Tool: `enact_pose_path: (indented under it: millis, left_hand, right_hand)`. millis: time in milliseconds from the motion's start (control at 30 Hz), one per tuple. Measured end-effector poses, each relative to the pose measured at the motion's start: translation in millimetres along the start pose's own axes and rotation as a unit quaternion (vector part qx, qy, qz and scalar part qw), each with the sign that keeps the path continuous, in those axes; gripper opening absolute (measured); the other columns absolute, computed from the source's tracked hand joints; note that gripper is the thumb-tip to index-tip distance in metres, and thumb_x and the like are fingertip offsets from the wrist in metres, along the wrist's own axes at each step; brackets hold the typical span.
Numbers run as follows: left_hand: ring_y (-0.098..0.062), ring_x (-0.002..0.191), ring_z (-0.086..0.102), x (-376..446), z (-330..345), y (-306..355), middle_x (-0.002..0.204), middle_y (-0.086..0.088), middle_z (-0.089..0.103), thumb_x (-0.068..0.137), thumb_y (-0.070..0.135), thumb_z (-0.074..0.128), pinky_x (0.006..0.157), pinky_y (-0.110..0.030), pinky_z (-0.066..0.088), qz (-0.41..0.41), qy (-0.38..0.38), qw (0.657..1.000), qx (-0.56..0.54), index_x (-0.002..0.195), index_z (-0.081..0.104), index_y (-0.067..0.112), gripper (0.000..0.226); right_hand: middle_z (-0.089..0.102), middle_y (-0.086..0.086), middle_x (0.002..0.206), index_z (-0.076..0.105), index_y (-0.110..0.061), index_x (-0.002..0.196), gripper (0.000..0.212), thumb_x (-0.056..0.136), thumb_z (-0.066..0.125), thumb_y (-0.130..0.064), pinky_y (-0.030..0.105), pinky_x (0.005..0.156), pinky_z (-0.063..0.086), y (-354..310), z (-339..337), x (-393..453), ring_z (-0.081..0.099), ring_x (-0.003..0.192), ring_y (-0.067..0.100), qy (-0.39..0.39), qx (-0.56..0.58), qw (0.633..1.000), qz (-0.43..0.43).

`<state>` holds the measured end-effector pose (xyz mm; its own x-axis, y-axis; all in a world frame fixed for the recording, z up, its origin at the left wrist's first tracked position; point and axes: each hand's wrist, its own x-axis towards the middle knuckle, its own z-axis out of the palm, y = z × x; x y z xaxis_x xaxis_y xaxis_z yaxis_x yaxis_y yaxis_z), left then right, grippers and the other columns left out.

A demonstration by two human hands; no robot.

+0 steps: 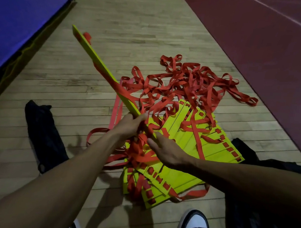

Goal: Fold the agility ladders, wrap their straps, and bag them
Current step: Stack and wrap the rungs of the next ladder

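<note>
The wooden floor (136, 21) carries everything, with a blue mat (24, 12) along its left edge and a dark red track surface (261, 41) to the right. On the boards lies a fanned stack of yellow rungs (189, 135), and over and beyond it a loose tangle of red straps (185, 80). A black bag (42, 131) lies flat to the left, well apart from the stack.

The left hand (129, 125) is curled tightly round the near end of one raised rung (99, 60), which slants up and away to the left, along with some strap bunched under the fingers. The right hand (164, 151) lies just beside it, fingers nearly straight, resting on the straps and the top of the stack, holding nothing that I can see.

The likely trouble is the tangle: lifting the raised rung further could drag looped straps tight, knot them, or pull the stacked rungs askew. The flat right hand may not pin the stack firmly enough to stop that.
</note>
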<state>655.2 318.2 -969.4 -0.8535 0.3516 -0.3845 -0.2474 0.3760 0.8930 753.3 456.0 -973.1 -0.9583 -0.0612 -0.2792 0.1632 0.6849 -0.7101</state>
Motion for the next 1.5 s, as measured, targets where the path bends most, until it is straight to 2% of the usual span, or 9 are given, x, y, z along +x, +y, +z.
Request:
enact_pose_path:
  millis: [200,400,533,733,867,967,1133,1267,1500]
  left_hand:
    - [-0.01,0.05,0.044,-0.2,-4.8,1.9,0.069,-0.004,0.057,0.108,0.027,0.045,0.047,-0.023,0.038,0.016,-0.08,0.996,-0.04,0.082,0.054,0.012,0.031]
    - [-0.009,0.04,0.037,0.3,-2.5,-3.0,0.056,0.001,0.048,0.096,0.056,0.055,0.043,-0.021,0.029,-0.03,0.0,0.999,-0.03,0.08,0.055,0.017,0.042]
    - [-0.009,0.037,0.04,0.0,0.4,2.2,0.058,-0.002,0.057,0.087,0.075,0.051,0.042,-0.02,0.029,-0.059,0.034,0.997,-0.028,0.085,0.06,0.014,0.062]
    - [-0.011,0.046,0.038,1.2,2.6,6.8,0.067,-0.008,0.054,0.104,0.032,0.037,0.05,-0.027,0.029,-0.024,-0.001,0.997,-0.067,0.092,0.056,0.01,0.032]
    - [-0.01,0.051,0.041,-1.9,0.2,9.9,0.066,-0.003,0.051,0.095,0.072,0.035,0.049,-0.023,0.034,-0.018,-0.024,0.999,-0.043,0.083,0.056,0.011,0.065]
    - [-0.014,0.05,0.045,4.0,-1.2,5.9,0.068,-0.007,0.054,0.099,0.061,0.042,0.05,-0.027,0.037,0.006,0.03,0.999,0.036,0.073,0.057,0.013,0.056]
    - [-0.007,0.039,0.046,5.8,-6.8,-2.5,0.057,0.0,0.053,0.104,0.047,0.045,0.044,-0.022,0.034,0.044,0.039,0.994,0.095,0.078,0.056,0.014,0.044]
    - [-0.013,0.043,0.044,8.6,-8.8,-10.4,0.059,-0.004,0.051,0.106,0.029,0.05,0.047,-0.026,0.037,0.046,0.032,0.997,0.057,0.081,0.055,0.013,0.03]
    - [-0.014,0.063,0.053,-4.3,-4.8,6.0,0.075,-0.001,0.057,0.1,0.059,0.044,0.059,-0.026,0.043,0.06,0.01,0.996,0.072,0.094,0.061,0.013,0.049]
  right_hand:
    - [0.051,-0.004,0.065,0.052,-0.011,0.094,0.03,0.105,0.046,-0.039,0.02,0.045,0.035,2.3,-8.7,0.4,0.046,0.037,0.0,0.015,0.094,0.994,0.061]
    - [0.067,0.0,0.076,0.053,-0.015,0.094,0.032,0.084,0.08,-0.028,0.025,0.045,0.046,1.0,-18.9,8.7,0.067,0.059,0.012,0.044,0.056,0.995,0.072]
    - [0.069,0.008,0.078,0.047,-0.016,0.108,0.03,0.091,0.072,-0.013,0.02,0.041,0.046,2.3,-11.5,4.5,0.067,0.056,0.016,0.027,0.098,0.994,0.028]
    - [0.059,0.001,0.077,0.054,-0.014,0.102,0.039,0.106,0.034,-0.047,0.02,0.047,0.04,1.1,-12.6,3.2,0.052,0.059,0.01,0.02,0.115,0.992,0.052]
    - [0.051,0.0,0.082,0.052,-0.016,0.089,0.042,0.108,0.026,-0.043,0.031,0.068,0.04,3.3,-9.3,0.3,0.047,0.075,0.018,0.003,0.121,0.992,0.041]
    - [0.045,-0.008,0.085,0.053,-0.015,0.103,0.041,0.108,0.024,-0.043,0.034,0.083,0.035,0.9,-4.2,-1.2,0.042,0.089,0.018,-0.005,0.132,0.991,0.035]
    - [0.059,-0.004,0.078,0.057,-0.012,0.097,0.047,0.095,0.053,-0.059,0.049,0.079,0.047,13.3,-7.2,10.4,0.055,0.07,0.017,0.038,0.012,0.997,0.069]
    - [0.049,-0.005,0.064,0.046,-0.019,0.073,0.044,0.081,0.077,-0.049,0.027,0.056,0.04,3.9,-16.4,12.7,0.048,0.056,0.011,0.023,-0.013,0.998,0.052]
    - [0.068,0.007,0.094,0.048,-0.017,0.13,0.042,0.094,0.068,-0.021,0.045,0.072,0.062,2.0,-9.2,4.6,0.071,0.076,0.025,-0.045,0.156,0.987,0.005]
